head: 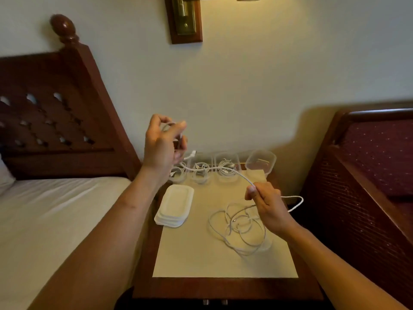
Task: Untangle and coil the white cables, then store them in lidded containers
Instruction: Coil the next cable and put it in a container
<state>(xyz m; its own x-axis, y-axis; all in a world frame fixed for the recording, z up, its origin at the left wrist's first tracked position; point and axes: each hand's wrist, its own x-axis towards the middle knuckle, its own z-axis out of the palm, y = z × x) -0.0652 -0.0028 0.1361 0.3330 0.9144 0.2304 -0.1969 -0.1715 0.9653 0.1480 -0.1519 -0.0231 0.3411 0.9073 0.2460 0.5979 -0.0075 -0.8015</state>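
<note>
small wooden table (223,287) with a cream top, seen from above. on the near-right part of the top lies a loose tangle of white cables (240,229), loops overlapping, not coiled. right hand (268,209) hovers just over the tangle's far side, thumb and curled fingers pinching one white cable (225,169). behind the hand that cable bows out past the table's right edge and turns back toward the tangle. stack of white lids (175,205) sits at the left edge, about midway back, apart from the tangle. along the far edge, a row of four clear containers: the left three (202,173) each hold a coiled white cable, lids off. the fourth container (261,162) at the far right corner sits tilted, contents unclear. the pinched cable runs from the right hand up and left over the containers to the left hand (163,144), raised above the far left corner. its fingers are curled round a small loop of it, plug end dangling below. bed (55,209) to the left, dark red chair (368,166) to the right, brass wall fitting (185,19) above.
</note>
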